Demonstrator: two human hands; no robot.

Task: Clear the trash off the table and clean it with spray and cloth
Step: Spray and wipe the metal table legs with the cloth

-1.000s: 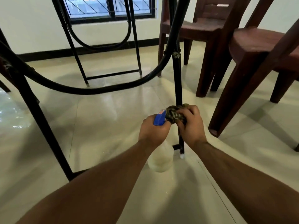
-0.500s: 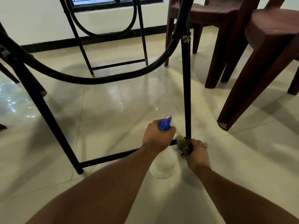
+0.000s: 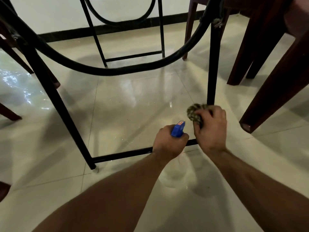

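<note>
I look under the table at its black metal frame. My left hand grips a spray bottle by its blue head; the clear body hangs below my wrist, blurred. My right hand is closed on a dark mottled cloth, wrapped around the right table leg low down. The bottom crossbar runs from that leg to the left leg.
Dark red plastic chairs stand close on the right, one leg tip near my right hand. Chair legs also show at the far left. A curved black brace spans the frame. The floor is glossy pale tile, with a second frame behind.
My right hand slid the cloth down the right table leg to its foot, then back up a little. My left hand kept the spray bottle and stayed beside it.
</note>
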